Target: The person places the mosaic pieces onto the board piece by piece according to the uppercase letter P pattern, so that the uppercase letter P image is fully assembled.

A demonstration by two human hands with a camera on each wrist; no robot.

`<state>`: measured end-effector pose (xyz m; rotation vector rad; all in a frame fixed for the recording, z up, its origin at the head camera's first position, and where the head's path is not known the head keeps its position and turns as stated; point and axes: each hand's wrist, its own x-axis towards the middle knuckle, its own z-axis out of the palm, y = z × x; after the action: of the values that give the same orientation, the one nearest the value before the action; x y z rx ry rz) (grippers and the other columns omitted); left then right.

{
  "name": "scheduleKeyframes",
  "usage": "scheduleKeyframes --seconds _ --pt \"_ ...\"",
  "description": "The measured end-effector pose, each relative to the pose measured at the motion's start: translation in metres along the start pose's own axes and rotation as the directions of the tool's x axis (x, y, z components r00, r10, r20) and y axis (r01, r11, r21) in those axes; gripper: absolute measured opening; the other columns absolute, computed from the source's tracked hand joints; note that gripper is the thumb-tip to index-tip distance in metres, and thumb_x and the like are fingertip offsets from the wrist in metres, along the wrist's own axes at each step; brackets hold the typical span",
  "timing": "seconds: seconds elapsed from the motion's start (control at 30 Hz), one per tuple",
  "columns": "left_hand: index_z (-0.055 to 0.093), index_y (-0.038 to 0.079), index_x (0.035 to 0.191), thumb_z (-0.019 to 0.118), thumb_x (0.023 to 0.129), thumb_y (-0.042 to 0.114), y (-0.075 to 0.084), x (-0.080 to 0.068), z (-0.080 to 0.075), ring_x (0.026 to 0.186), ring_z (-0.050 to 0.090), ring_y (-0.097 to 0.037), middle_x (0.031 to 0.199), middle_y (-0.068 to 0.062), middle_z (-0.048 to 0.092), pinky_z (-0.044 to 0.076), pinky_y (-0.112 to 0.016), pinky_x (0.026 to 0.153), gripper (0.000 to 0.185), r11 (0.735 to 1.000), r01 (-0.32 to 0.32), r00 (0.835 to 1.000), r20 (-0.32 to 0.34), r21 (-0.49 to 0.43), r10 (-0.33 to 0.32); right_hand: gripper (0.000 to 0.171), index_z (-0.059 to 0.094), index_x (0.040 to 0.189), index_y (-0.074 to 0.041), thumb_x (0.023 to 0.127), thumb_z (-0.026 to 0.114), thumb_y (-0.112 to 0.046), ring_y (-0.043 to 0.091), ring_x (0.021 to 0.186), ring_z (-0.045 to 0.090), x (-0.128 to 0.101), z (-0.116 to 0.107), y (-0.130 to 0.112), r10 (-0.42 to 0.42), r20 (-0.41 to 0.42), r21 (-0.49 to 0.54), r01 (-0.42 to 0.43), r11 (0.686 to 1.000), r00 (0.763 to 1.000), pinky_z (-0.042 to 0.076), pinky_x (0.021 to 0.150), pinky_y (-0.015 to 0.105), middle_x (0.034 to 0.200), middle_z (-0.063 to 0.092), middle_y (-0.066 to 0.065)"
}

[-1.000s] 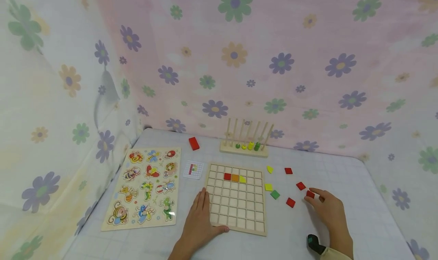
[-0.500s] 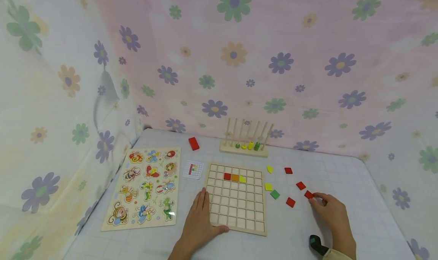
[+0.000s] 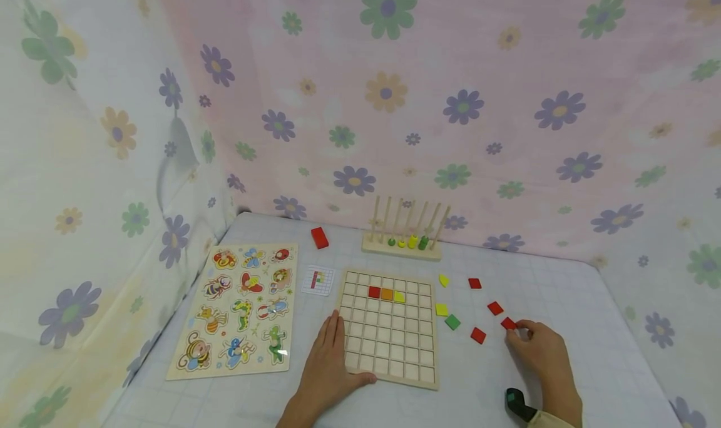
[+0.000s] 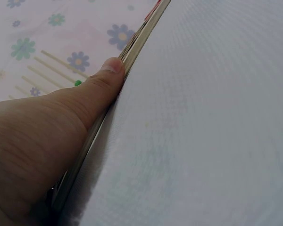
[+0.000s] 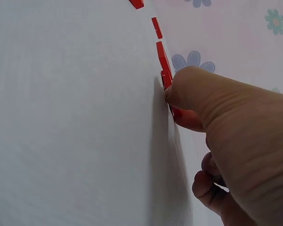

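My left hand (image 3: 327,371) lies along the near-left corner of a wooden grid board (image 3: 397,338), fingers straight beside its left edge. Its thumb (image 4: 96,89) rests against the board's front edge. Within the grid sit a red tile (image 3: 374,292), an orange tile (image 3: 387,295) and a yellow tile (image 3: 399,297) side by side. To the right, my right hand (image 3: 543,353) pinches another red tile (image 3: 508,323) between thumb and finger, low over the cloth. Close by lie loose red tiles (image 3: 495,308), a green tile (image 3: 452,322) and a yellow square tile (image 3: 442,310).
An insect puzzle board (image 3: 253,315) lies at left, with a small pattern card (image 3: 318,280) between it and the grid. Behind are a red block (image 3: 319,238) and a peg rack (image 3: 401,248) with beads. A curved yellow tile (image 3: 444,280) lies right of the grid.
The red tile at my right fingertips has shifted slightly left and turned, with the fingers now at its right corner. My left hand has stayed on the board.
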<state>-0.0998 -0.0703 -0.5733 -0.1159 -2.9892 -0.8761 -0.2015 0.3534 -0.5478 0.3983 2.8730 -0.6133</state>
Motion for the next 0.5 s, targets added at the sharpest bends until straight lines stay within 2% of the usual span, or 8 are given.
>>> scheduleKeyframes --seconds 0.3,0.4,0.5 --pt "0.022 -0.004 0.16 0.075 0.064 0.082 0.0 0.0 0.001 0.157 0.02 -0.038 0.171 -0.018 0.017 0.031 -0.05 0.125 0.139 1.0 0.015 1.0 0.017 -0.002 -0.015 0.05 0.067 0.123 0.003 0.09 0.07 -0.034 0.043 0.1 0.056 -0.003 -0.004 -0.007 -0.012 -0.01 0.03 0.012 0.999 1.0 0.055 0.088 0.06 0.119 0.061 0.033" --pt "0.022 -0.004 0.16 0.074 0.064 0.082 0.0 0.0 0.001 0.157 0.021 -0.038 0.171 -0.018 0.017 0.031 -0.05 0.125 0.139 1.0 0.019 1.0 0.024 0.001 -0.019 0.05 0.067 0.123 0.003 0.091 0.07 -0.035 0.042 0.1 0.056 -0.004 -0.005 -0.009 -0.029 -0.013 0.028 0.029 0.999 1.0 0.056 0.086 0.059 0.118 0.062 0.033" --pt "0.022 -0.004 0.16 0.074 0.064 0.083 0.0 0.001 0.001 0.157 0.021 -0.039 0.171 -0.018 0.017 0.031 -0.051 0.125 0.14 1.0 0.021 0.999 0.028 0.004 -0.021 0.049 0.067 0.122 0.003 0.091 0.07 -0.034 0.039 0.095 0.057 -0.005 -0.006 -0.013 -0.054 -0.032 0.02 0.054 0.998 0.998 0.057 0.08 0.053 0.111 0.063 0.029"
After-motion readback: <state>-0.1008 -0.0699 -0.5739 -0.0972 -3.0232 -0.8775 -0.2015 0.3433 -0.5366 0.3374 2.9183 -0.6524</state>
